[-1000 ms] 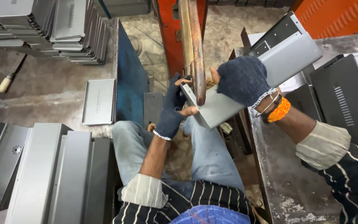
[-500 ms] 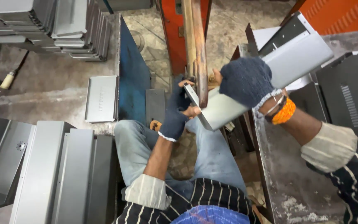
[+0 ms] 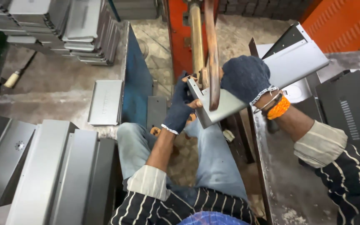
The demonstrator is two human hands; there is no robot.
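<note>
Head view: a seated person presents a bent grey panel [image 3: 267,85] to the copper arms [image 3: 207,54] of an orange machine [image 3: 178,37] at 12 o'clock. The right hand [image 3: 244,79], in a dark glove, is closed over the panel's upper face near its middle, apparently to steady its long span, which runs out toward 2 o'clock. The left hand [image 3: 182,106], also gloved, pinches the panel's near corner at 9 o'clock of the arms, fingers curled under the edge; this looks like a way to place that corner finely. The curved front arm crosses over the panel's left end, so the sheet sits between the arms.

Edges and room: the panel's far end overhangs a steel table [image 3: 288,175] at 3 o'clock, near black housings [image 3: 351,112]. A blue plate [image 3: 136,83] stands upright at 9 o'clock, just beside the left knee. Grey trays [image 3: 42,175] fill 7 o'clock; more stacks [image 3: 55,21] lie at 10 o'clock. Open floor shows only between the knees and the machine base.
</note>
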